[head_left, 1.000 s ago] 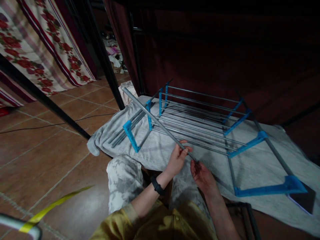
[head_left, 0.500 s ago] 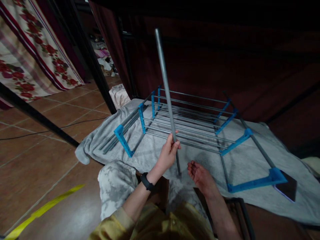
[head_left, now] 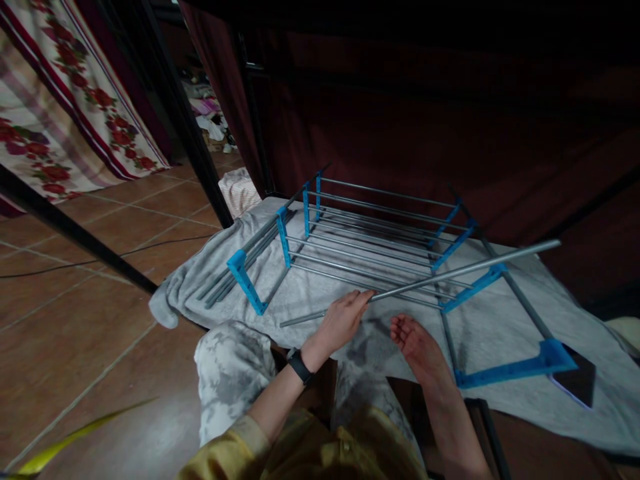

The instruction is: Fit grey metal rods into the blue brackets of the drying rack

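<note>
My left hand is closed round a long grey metal tube, which slants up to the right, its thinner end pointing left. Beneath the tube's right part lies a partly built rack with metal rods and blue plastic brackets. My right hand hovers just right of the left one, palm up and fingers loosely curled, with nothing visible in it. Several loose tubes rest by the rack's left side.
The rack lies on a grey blanket. A dark phone sits beside the right front bracket. Black metal posts and a dark red curtain surround the blanket. A thin cable crosses the tiled floor at left.
The tube in my left hand has swung from nearly upright down to the right, now close to level. My right hand has shifted slightly rightward and up.
</note>
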The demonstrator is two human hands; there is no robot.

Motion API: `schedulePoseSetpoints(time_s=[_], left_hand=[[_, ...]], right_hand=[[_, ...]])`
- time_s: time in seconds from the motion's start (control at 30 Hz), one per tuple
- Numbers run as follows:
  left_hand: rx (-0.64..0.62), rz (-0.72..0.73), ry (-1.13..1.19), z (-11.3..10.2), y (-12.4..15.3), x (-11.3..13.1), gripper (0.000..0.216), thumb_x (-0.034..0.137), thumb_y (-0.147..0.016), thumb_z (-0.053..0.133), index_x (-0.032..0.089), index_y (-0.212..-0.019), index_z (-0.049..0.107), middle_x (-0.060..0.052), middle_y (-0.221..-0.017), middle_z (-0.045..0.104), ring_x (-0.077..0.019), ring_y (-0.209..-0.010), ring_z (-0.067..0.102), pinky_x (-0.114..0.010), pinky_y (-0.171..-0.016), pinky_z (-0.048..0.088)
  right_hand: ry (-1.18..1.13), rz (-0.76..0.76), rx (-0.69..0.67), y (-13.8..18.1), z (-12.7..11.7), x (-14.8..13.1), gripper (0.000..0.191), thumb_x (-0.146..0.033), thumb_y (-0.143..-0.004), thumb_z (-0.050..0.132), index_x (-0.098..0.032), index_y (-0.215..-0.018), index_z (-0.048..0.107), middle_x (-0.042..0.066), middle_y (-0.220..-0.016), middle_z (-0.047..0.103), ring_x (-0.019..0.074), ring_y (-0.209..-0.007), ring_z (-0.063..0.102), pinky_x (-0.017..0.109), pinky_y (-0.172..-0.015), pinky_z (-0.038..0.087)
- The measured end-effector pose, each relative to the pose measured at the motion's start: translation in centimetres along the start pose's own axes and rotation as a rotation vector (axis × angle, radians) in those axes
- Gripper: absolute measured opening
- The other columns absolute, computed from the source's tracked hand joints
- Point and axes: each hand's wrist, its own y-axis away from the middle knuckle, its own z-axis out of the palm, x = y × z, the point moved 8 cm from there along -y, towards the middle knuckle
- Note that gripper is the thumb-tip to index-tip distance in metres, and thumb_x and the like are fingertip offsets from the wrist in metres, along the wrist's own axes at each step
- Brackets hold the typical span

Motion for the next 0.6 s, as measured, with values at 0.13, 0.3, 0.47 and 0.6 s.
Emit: schedulePoseSetpoints(time_s=[0.13, 0.3, 0.47, 0.6], left_hand=[[-0.186, 0.096, -0.511, 1.4, 0.5, -1.5, 0.040, 0.016, -0.097, 0.046, 0.022, -0.134, 0.060, -0.008, -0.102, 0.067, -0.0227, -0.100, 0.064, -0.039, -0.096, 0.051], [-0.301, 0.209, -0.888, 2.4, 1.1, -3.5, 0.054, 0.004, -0.091, 0.044, 0.022, -0.142, 0.050, -0.008, -0.108, 0.066, -0.0207, -0.105, 0.063, -0.035, -0.095, 0.051], [-0.323, 0.241, -1.005, 2.8, 1.4, -5.2, 0.049, 0.007, -0.094, 0.044, 0.021, -0.140, 0.051, -0.008, -0.110, 0.066, -0.0211, -0.104, 0.063, -0.036, -0.095, 0.050], [-0.340, 0.256, -1.064, 3.0, 1.6, -6.2, 0.042, 0.012, -0.097, 0.045, 0.022, -0.138, 0.054, -0.007, -0.109, 0.066, -0.0215, -0.104, 0.063, -0.037, -0.096, 0.048]], right_hand=[[0.019, -0.038, 0.020, -0.3, -0.4, -0.7, 0.022, -0.029, -0.069, 0.080, -0.021, -0.088, 0.072, 0.003, -0.088, 0.075, 0.0147, -0.079, 0.068, 0.026, -0.072, 0.057], [0.044, -0.102, 0.037, -0.5, -0.8, -1.7, 0.031, -0.034, -0.062, 0.084, -0.026, -0.090, 0.073, 0.003, -0.097, 0.077, 0.0172, -0.088, 0.070, 0.029, -0.075, 0.059], [0.010, -0.176, 0.041, -1.0, -1.2, -2.5, 0.031, -0.036, -0.062, 0.086, -0.028, -0.088, 0.071, 0.002, -0.098, 0.077, 0.0194, -0.099, 0.071, 0.035, -0.087, 0.059], [0.021, -0.187, 0.041, -1.9, -1.7, -2.4, 0.031, -0.035, -0.066, 0.083, -0.027, -0.094, 0.072, 0.004, -0.105, 0.077, 0.0196, -0.106, 0.070, 0.036, -0.095, 0.057]])
